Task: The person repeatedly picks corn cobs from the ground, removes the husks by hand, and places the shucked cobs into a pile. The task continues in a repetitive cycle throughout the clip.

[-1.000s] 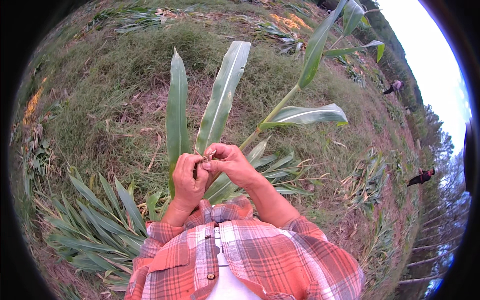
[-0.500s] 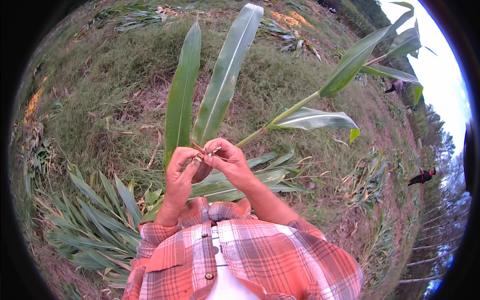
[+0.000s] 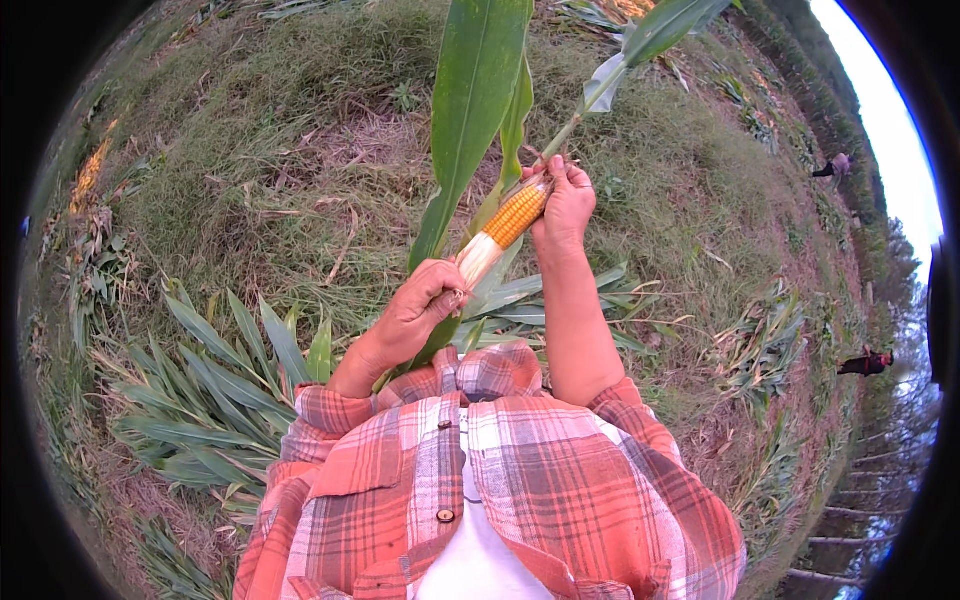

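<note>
An ear of corn [image 3: 520, 214] lies slantwise between my hands, its yellow kernels bare in the upper part and pale husk [image 3: 480, 256] still round the lower part. My left hand [image 3: 422, 300] is closed on the husk at the ear's lower end, near the tip of the husk. Higher up, my right hand [image 3: 564, 200] grips husk at the other end of the bare kernels, beside the green corn stalk [image 3: 566, 128]. The stalk runs up and to the right from there. A broad green leaf [image 3: 478, 110] stands up behind my left hand.
Cut leafy corn stalks [image 3: 215, 400] lie in a heap at the lower left, and another leafy pile [image 3: 765, 340] lies at the right. Dry grass covers the ground. Orange-yellow heaps [image 3: 90, 178] show at the far left. Two people [image 3: 866, 362] are far off at the right.
My hands were together over the husk tip; now they are apart. My right hand has moved up and away, pulling husk back, and yellow kernels have come into view.
</note>
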### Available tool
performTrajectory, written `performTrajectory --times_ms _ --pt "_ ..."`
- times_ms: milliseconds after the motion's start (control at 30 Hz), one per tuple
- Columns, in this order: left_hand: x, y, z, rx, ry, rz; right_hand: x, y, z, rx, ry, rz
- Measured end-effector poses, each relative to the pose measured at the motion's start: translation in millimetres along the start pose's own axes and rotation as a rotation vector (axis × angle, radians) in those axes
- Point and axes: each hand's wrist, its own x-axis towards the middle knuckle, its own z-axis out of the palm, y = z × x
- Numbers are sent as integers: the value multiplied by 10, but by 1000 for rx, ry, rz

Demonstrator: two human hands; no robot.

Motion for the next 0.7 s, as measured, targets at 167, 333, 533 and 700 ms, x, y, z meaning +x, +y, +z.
performTrajectory --times_ms 167,333,533,700 --pt "-474 53 -257 30 -62 -81 272 296 -363 112 260 280" --pt "-988 -153 -427 -294 112 -519 72 584 -431 83 260 417" --pt "-489 -115 -305 211 304 -605 -120 673 -390 -4 119 347" --pt "-250 -559 -108 516 230 -595 -425 583 -70 92 -154 471"
